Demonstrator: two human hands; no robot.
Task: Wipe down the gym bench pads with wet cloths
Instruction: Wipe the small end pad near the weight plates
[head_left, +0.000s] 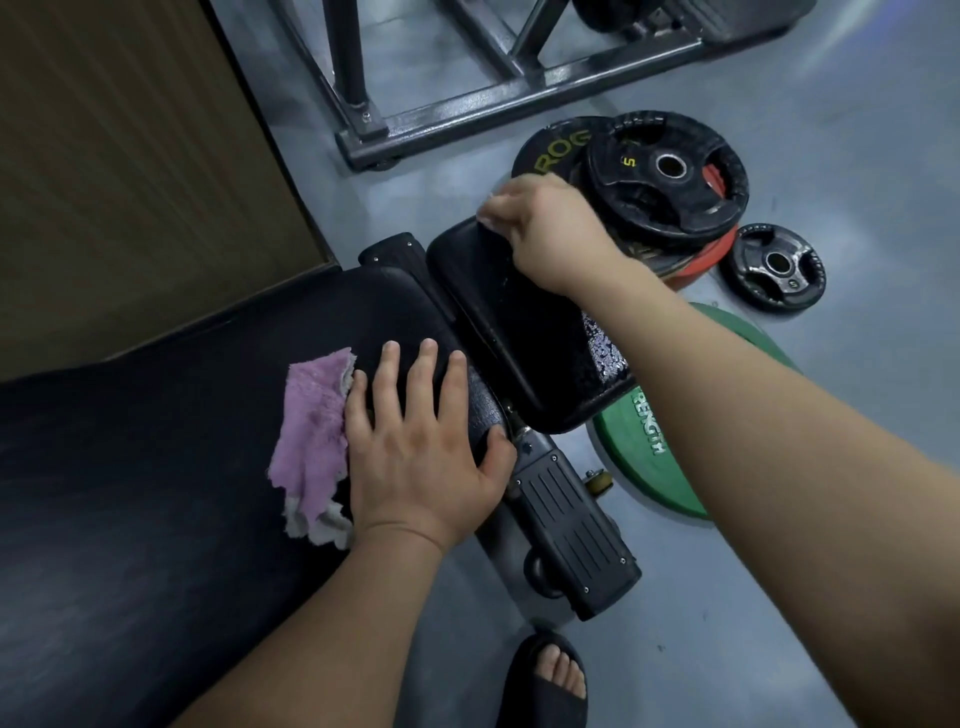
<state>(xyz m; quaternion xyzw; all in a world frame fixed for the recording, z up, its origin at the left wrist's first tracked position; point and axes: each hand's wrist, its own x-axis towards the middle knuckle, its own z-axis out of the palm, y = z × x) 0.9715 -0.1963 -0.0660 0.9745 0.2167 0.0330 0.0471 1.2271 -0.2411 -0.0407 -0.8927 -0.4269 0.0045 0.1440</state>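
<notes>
**Soft cloths, firm pads: press flat and mind the wet vinyl**

Your left hand (415, 441) lies open, fingers straight, pressed on the long bench pad (156, 467) near its end edge. The pink cloth (311, 441) sits crumpled on that pad, touching the little-finger side of the hand but not held. Your right hand (550, 234) is curled at the far corner of the seat pad (519, 332), gripping what looks like a pale cloth (487, 210); only a sliver shows.

The cloths look light, limp and fluffy, so they will likely bunch up. Gather one under a flat palm instead of pinching a corner. The pads look firm with a smooth black cover, and should take a hard press. The seat pad's near-right edge glistens with droplets, so expect a slippery patch there.

Around you is a grey floor (831, 104), with black weight plates (670, 171) stacked just beyond the seat pad and a green plate (649, 457) beside it. A metal frame (519, 98) stands further off.
</notes>
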